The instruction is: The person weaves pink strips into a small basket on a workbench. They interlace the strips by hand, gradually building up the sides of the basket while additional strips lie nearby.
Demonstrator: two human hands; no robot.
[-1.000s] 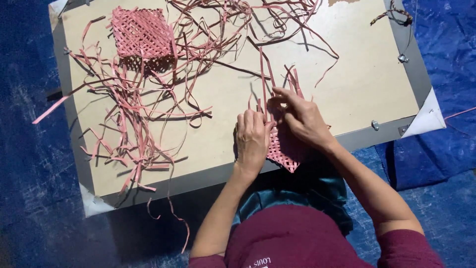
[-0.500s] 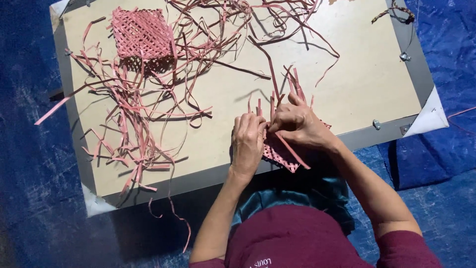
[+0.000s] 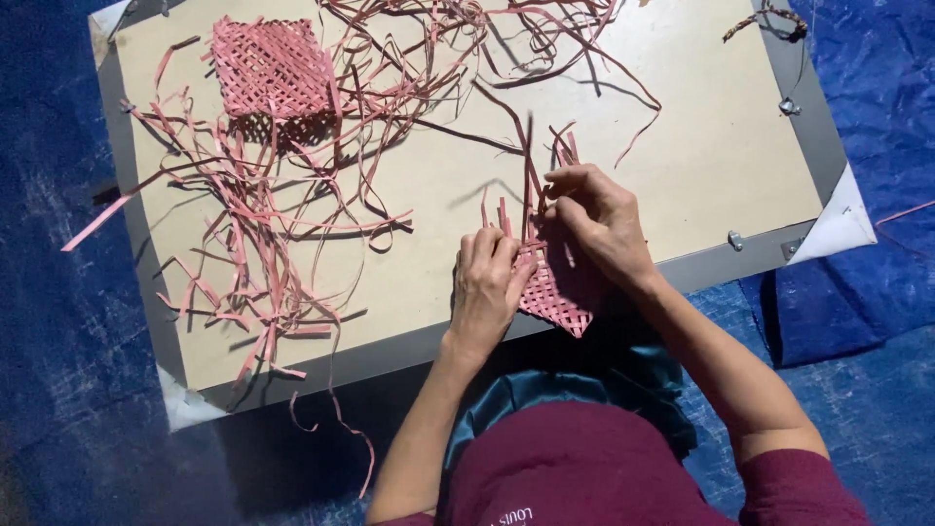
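A small pink woven mat [image 3: 550, 292] of flat strips lies at the near edge of a beige board [image 3: 682, 146]. My left hand [image 3: 487, 282] presses flat on the mat's left side, fingers together. My right hand [image 3: 596, 224] pinches one upright pink strip [image 3: 529, 170] that rises from the weave. A few loose strip ends stick up between the two hands.
A finished pink woven square [image 3: 273, 68] rests at the board's far left. A tangle of loose pink strips [image 3: 263, 244] covers the left and top of the board. Blue tarp [image 3: 867, 321] surrounds the board, and a metal clip [image 3: 736, 239] sits near its right corner.
The right hand has lifted off the mat and pulled a strip upright. The left hand has stayed on the mat's left side.
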